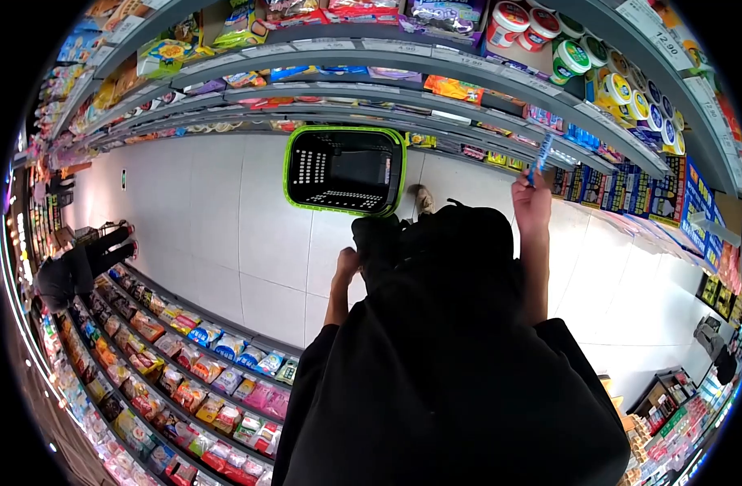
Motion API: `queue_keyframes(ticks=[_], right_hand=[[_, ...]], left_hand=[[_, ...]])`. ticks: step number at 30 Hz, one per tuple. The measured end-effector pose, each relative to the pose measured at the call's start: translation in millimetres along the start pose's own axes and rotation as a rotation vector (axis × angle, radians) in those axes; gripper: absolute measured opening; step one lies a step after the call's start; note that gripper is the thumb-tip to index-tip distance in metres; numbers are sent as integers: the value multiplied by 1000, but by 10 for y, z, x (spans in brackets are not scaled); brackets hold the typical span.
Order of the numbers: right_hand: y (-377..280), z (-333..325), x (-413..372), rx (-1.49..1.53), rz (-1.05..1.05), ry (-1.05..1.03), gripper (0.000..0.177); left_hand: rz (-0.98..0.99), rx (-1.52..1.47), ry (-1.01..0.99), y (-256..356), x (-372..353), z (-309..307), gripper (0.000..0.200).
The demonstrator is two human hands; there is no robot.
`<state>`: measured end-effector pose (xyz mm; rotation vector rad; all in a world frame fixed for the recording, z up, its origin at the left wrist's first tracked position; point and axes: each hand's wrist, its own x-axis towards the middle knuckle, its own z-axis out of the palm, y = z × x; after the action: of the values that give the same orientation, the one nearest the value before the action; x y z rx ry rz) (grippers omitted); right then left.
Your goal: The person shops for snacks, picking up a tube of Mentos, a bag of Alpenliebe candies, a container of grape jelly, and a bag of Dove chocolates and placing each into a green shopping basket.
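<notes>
My right hand [533, 202] is raised beside the shelves, its fingers closed around a slim blue-and-white packet [541, 158] that points up and away from me. What the packet contains cannot be read. Low at my left side, my left hand [348, 262] is curled into a loose fist next to my dark trouser leg, and nothing shows in it. In front of me on the floor stands a black shopping basket [313, 168] with a bright green rim. Some dark space and a small light patch show inside it.
Shelves [330, 50] of bagged sweets run across the front, with round lidded tubs [569, 58] at upper right. A lower rack [217, 356] of snack packs lies behind on the left. Another person [79, 263] in dark clothes stands at far left, near pale floor tiles [209, 194].
</notes>
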<state>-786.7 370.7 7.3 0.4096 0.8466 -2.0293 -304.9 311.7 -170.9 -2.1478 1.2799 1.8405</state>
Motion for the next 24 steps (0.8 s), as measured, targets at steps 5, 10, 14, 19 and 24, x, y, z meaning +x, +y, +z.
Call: queue_keyframes(ticks=[5,10,14,19,24], right_hand=[[202,612,-327,-435,353,-136,13],[655,1105,-720,-876,347,-367,13],[1221,1212,-892,-1328,18,-797,21],[1462,1239,-1034,-1284,162,-979,21],[1405,1472,-1171,-1211,579,-981,18]], left_hand=[[211,-233,-124,1187,-543,87,22],[366,-735,-361,2535,-1331,188,49],[540,-897,-270,2882,-1544,217,42],[572,-1212,-306,2782,-1750,-24,33],[630,-1464,-484,2669,-1878,-183,32]])
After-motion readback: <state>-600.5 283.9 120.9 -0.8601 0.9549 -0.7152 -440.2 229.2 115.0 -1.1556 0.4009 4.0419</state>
